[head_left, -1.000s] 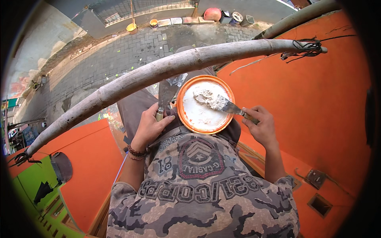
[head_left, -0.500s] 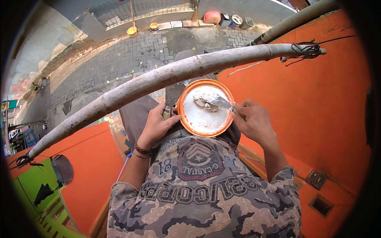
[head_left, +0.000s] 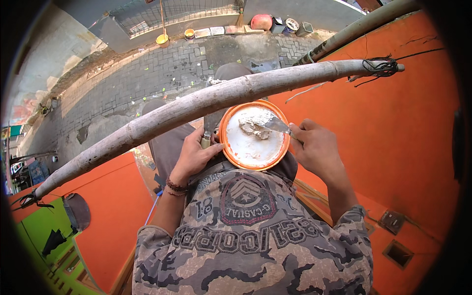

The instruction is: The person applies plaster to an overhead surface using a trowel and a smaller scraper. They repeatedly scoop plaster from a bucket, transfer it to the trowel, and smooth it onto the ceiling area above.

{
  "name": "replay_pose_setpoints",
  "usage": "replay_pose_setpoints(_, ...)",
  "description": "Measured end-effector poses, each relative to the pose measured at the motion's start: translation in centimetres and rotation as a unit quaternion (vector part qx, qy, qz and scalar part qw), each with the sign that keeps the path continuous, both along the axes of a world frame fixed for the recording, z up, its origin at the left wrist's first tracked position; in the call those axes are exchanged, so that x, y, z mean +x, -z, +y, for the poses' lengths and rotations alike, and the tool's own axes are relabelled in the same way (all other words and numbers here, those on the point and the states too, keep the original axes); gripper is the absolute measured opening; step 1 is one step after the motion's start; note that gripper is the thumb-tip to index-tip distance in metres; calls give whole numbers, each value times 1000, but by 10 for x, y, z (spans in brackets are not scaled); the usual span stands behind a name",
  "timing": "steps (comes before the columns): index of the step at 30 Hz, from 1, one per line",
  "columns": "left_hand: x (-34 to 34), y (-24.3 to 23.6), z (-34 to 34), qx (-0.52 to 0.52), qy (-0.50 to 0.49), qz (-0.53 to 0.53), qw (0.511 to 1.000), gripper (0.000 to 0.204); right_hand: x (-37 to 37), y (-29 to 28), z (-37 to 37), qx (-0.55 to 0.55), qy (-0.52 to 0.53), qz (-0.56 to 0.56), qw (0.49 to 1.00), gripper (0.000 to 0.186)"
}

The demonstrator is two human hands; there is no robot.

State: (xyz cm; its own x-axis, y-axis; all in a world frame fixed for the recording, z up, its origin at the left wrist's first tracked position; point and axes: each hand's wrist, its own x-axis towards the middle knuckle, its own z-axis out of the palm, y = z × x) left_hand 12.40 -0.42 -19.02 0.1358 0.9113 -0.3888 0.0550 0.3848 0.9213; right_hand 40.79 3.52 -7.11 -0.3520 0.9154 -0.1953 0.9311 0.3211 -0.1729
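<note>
An orange-rimmed bucket (head_left: 283,155) of white paste (head_left: 248,150) sits at my lap. My right hand (head_left: 317,147) is closed round the handle of a putty knife (head_left: 278,125), whose metal blade rests in a greyish-white lump in the paste. At the bucket's left side, my left hand (head_left: 195,155) grips the pale handle of a wide scraper (head_left: 213,121), its thumb against the bucket. The scraper's dark blade runs under a bamboo pole, which hides part of it. White paste (head_left: 215,80) shows just past the pole, in line with the blade.
The bamboo pole (head_left: 191,105) crosses in front of me, tied at both ends. An orange wall (head_left: 383,128) stands at my right. Beyond lies a paved lane (head_left: 147,78) with a yellow dipper (head_left: 162,39), a small bucket (head_left: 190,34) and a red rounded container (head_left: 261,21).
The pole sits slightly lower in view, and white paste now shows beyond it. The putty knife in my right hand has shifted slightly within the lump. My left hand keeps its grip.
</note>
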Motion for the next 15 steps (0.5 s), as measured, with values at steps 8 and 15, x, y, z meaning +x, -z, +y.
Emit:
replay_pose_setpoints(8, 2, -12, 2, -11, -4, -20, 1000, 31, -4, -7, 4, 22, -10, -12, 1000, 27)
replay_pose_setpoints(15, 0, 1, 0, -1, 1, 0, 1000, 32, -1, 4, 3, 100, -47, 6, 994, 22)
